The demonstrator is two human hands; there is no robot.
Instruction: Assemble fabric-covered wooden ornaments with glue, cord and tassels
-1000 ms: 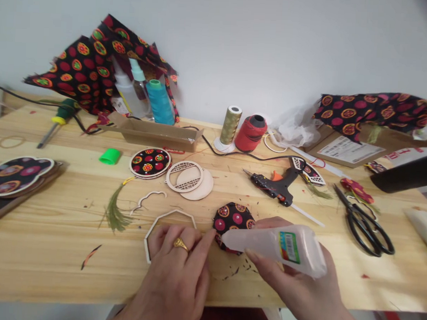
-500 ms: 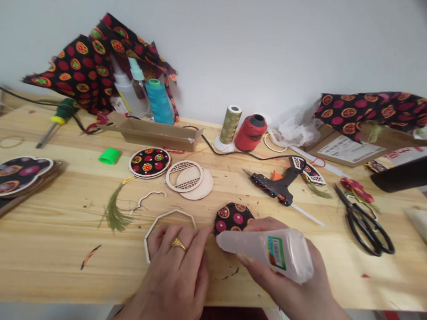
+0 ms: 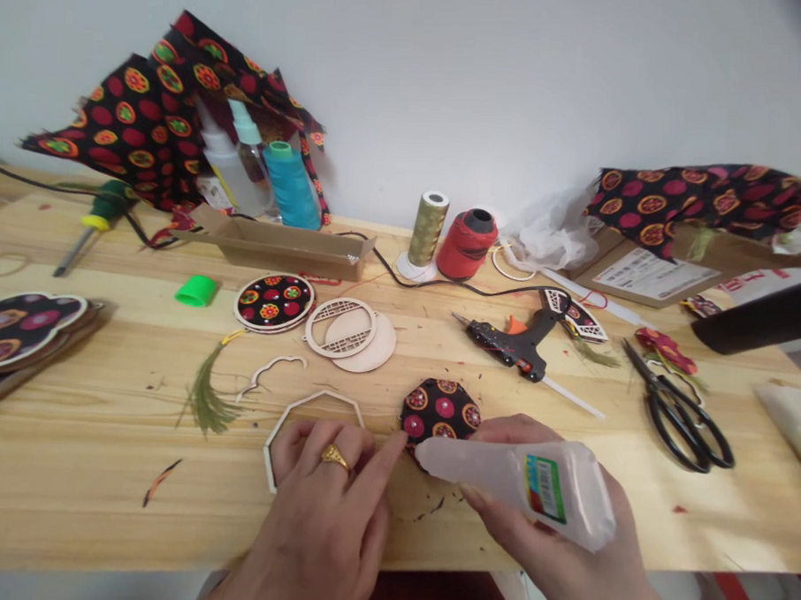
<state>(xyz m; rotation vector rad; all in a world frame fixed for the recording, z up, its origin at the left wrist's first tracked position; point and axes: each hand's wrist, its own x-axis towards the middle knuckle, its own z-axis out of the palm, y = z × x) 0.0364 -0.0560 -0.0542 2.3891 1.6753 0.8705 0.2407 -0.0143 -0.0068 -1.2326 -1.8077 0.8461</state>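
My right hand [image 3: 530, 509] is wrapped round a translucent white glue bottle [image 3: 531, 483] with a coloured label, held tilted nearly flat. Its nozzle tip points left, at the lower edge of an octagonal piece covered in black patterned fabric [image 3: 443, 410]. My left hand [image 3: 332, 483], with a gold ring, lies palm down over part of a thin octagonal wooden frame [image 3: 296, 403]. The left index finger stretches to the left edge of the fabric-covered piece, while the other fingers are bent. What lies beneath the left palm is hidden.
Behind my hands lie round wooden pieces [image 3: 359, 338], a fabric-covered disc [image 3: 276, 302] and a green tassel [image 3: 214, 394]. A glue gun [image 3: 515, 340] and black-handled scissors [image 3: 678, 414] are at right. Thread spools [image 3: 466, 244] and a cardboard tray [image 3: 289, 246] stand near the wall.
The glue bottle has shifted slightly right and down, showing more of the fabric-covered piece. My left index finger has spread away from its neighbours. The whole view has shifted a little.
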